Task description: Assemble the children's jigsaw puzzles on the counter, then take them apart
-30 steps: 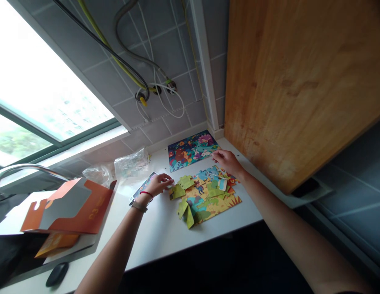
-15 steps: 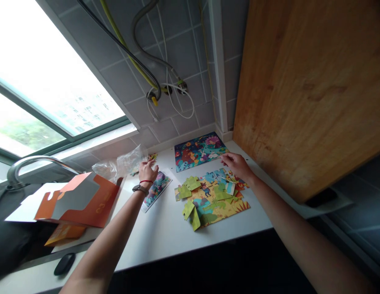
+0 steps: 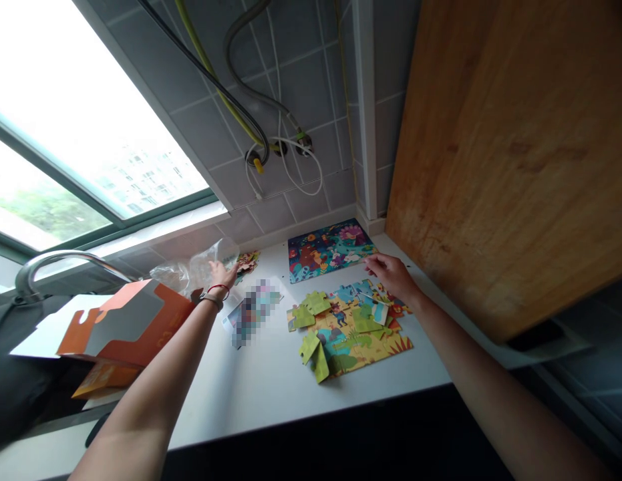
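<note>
My left hand (image 3: 223, 272), fingers apart, reaches against a crumpled clear plastic bag (image 3: 215, 252). Just right of it lies a pile of loose puzzle pieces (image 3: 248, 262). Closed, with its fingertips pinched together, my right hand (image 3: 391, 274) hovers between two jigsaw puzzles; anything in that pinch is too small to make out. Behind it is a dark blue animal puzzle (image 3: 318, 250). In front lies a brighter yellow and blue puzzle (image 3: 363, 342), with several green-backed pieces (image 3: 311, 307) on and beside it. A picture card (image 3: 255, 310), blurred out, rests nearer my left wrist.
An open orange and white box (image 3: 175, 321) stands at the left, by a curved metal faucet (image 3: 65, 257). A large wooden panel (image 3: 511, 153) borders the white counter (image 3: 250, 401) on the right. Cables and hoses (image 3: 270, 147) hang on the tiled wall.
My left hand has moved left from the picture card to the plastic bag, uncovering more of the loose pieces. My right hand stays nearly in place, and the view has shifted slightly.
</note>
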Demonstrator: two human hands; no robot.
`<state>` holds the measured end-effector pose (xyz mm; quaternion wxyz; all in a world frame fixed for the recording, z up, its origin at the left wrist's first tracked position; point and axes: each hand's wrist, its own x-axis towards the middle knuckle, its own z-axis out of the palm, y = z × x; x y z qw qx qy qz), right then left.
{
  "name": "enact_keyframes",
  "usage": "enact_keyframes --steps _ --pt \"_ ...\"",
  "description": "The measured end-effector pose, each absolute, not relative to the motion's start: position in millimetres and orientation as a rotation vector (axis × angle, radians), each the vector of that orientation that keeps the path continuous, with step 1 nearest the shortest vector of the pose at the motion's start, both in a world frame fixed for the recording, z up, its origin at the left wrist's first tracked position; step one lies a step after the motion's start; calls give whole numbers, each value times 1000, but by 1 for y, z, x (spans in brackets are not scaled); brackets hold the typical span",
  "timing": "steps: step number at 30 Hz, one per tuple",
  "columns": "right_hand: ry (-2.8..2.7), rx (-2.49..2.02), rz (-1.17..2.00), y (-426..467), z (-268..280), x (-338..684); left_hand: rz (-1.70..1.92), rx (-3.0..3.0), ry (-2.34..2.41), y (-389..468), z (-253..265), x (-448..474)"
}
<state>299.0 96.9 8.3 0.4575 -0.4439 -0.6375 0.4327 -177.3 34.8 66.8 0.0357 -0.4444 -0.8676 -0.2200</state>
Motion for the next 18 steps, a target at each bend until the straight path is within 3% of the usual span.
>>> enact_keyframes --steps 12,18 --pt "-1522 -1063 1050 103 14 307 -1208 -1301 -2277 -135 105 -177" --pt "-1936 -944 750 95 83 261 -1098 -1356 -2065 -181 107 -178"
